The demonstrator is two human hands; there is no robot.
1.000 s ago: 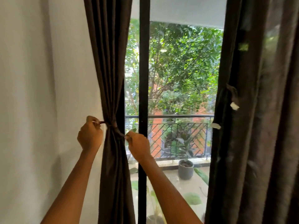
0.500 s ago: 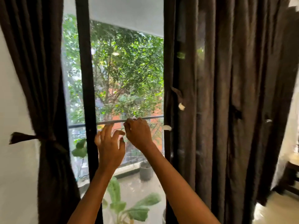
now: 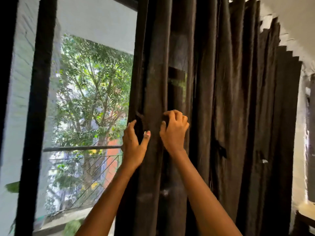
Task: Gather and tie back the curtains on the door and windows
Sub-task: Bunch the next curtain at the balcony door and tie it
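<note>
The left hand [image 3: 134,145] clasps the edge of the dark brown pleated fabric curtain [image 3: 221,116]. Just right of its fingers, the right hand [image 3: 173,132] grips a fold.

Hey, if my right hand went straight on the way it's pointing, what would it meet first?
The curtain. Your right hand has its fingers curled into a fold, so it would likely press fabric straight away.

Both arms are reaching upward, the left hand [image 3: 133,143] cupping, thumb spread, the right hand [image 3: 173,132] curling its fingers.
</note>
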